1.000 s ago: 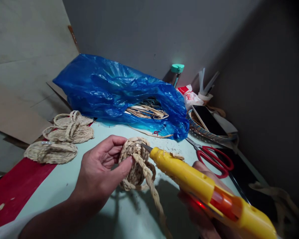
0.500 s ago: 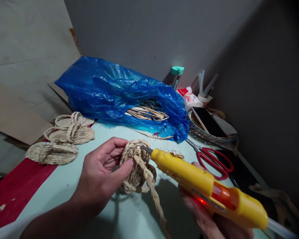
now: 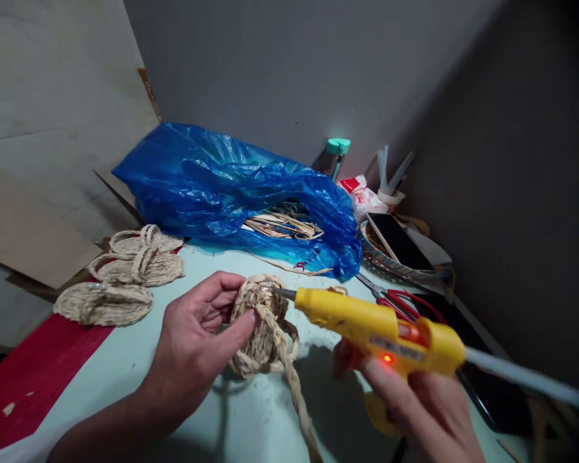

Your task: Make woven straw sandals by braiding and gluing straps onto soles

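The left hand (image 3: 193, 347) grips a coiled piece of braided straw (image 3: 259, 325) on edge over the pale green table (image 3: 135, 341), thumb pressed on the braid whose loose tail runs down toward the near edge. The right hand (image 3: 415, 405) holds a yellow glue gun (image 3: 381, 331) with its red light lit and its metal tip touching the top of the coil. Behind lie a blue plastic bag (image 3: 222, 186) with straw strips showing at its mouth, three small straw sandals (image 3: 120, 276) to the left beside a red strip, red-handled scissors (image 3: 405, 302) behind the gun, and a phone (image 3: 395, 241) on a tray near the wall.
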The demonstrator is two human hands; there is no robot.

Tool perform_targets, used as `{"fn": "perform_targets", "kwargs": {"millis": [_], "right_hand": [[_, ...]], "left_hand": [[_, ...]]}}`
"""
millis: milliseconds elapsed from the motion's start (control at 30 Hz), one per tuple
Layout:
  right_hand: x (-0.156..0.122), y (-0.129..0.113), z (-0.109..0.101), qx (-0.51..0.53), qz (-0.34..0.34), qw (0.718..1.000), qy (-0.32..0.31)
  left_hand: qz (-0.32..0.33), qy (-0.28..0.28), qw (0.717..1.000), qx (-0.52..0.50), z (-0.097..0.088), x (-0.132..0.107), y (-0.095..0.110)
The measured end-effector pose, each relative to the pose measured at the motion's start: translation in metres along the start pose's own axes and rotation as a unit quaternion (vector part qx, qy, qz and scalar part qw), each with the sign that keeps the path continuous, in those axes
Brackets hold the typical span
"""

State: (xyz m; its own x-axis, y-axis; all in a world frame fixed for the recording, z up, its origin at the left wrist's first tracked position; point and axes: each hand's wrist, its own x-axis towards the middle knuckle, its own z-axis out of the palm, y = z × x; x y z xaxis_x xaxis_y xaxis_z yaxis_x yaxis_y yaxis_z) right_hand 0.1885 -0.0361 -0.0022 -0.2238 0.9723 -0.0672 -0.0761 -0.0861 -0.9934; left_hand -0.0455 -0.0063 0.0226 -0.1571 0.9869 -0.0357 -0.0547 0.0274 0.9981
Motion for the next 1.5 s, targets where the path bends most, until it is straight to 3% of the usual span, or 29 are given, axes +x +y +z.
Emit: {"fn": "perform_targets", "kwargs": {"millis": [133,300,500,700,867,967,1167,1267,1333,1400,1500], "right_hand": [[0.022,-0.011,0.009,0.099,0.041,0.994,-0.003],[0.033,-0.013,0.014,0.247,0.117,0.961,-0.035],[0.035,-0.014,0.014,0.309,0.115,0.943,-0.037],[0.029,-0.021,-0.001,0.353,0.054,0.934,0.013],[0.025,-0.002,-0.008,0.195,0.136,0.970,0.047],[0.025,0.007,-0.011,0.122,0.176,0.977,0.017],[0.026,0.013,-0.026,0.030,0.218,0.975,-0.039],[0.024,0.007,-0.034,-0.111,0.217,0.969,-0.046],[0.021,0.000,-0.036,-0.294,0.164,0.941,-0.025],[0.017,-0.006,-0.036,-0.447,0.103,0.889,-0.005],[0.010,-0.009,-0.033,-0.590,0.052,0.806,0.005]], "left_hand": [[-0.018,-0.043,0.998,-0.044,-0.006,0.003,-0.003],[-0.068,-0.081,0.988,-0.109,-0.011,0.014,-0.009],[-0.116,-0.008,0.980,-0.162,-0.010,0.025,-0.015],[-0.075,0.045,0.982,-0.165,-0.020,0.043,-0.017],[-0.024,0.067,0.984,-0.165,-0.021,0.049,-0.015],[-0.001,0.031,0.990,-0.139,-0.017,0.036,-0.013],[0.091,-0.063,0.993,0.051,-0.012,0.002,-0.011],[0.137,-0.068,0.985,0.081,-0.010,-0.009,-0.011],[0.161,-0.075,0.980,0.091,-0.009,-0.013,-0.012],[0.174,-0.083,0.976,0.100,-0.008,-0.016,-0.014],[0.168,-0.080,0.978,0.095,-0.005,-0.016,-0.015]]}}
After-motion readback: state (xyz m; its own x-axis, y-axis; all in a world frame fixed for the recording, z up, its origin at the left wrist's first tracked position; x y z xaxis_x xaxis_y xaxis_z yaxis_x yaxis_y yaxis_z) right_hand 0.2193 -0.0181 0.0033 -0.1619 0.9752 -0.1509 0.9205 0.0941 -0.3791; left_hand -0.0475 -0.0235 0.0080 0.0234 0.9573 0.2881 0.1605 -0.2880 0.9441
